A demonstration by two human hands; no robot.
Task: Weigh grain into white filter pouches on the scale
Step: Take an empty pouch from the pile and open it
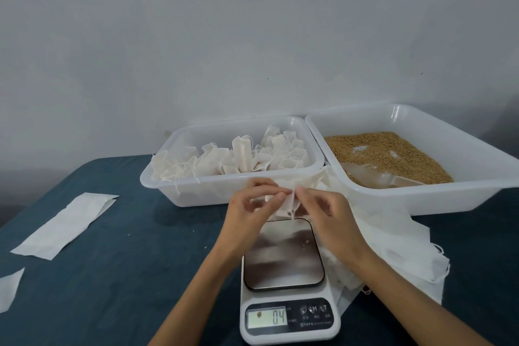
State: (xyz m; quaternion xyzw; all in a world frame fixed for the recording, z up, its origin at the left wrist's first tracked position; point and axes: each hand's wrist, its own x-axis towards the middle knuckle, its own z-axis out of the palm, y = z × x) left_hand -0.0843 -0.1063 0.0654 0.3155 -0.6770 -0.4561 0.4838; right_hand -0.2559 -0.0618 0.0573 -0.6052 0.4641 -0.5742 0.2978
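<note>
A dark teal cloth-covered counter (118,255) fills the near part of the scene and runs back to a plain pale grey wall (224,36), which takes up the whole far half of the view. On the left of the counter lies a long flat strip of white paper-like material (66,226), laid at a slant, its far end cut to a point. At the near left edge a second piece of white paper-like sheet (9,289) lies flat, partly cut off by the frame. A few tiny pale specks (205,247) lie scattered on the cloth between the strip and the middle.
</note>
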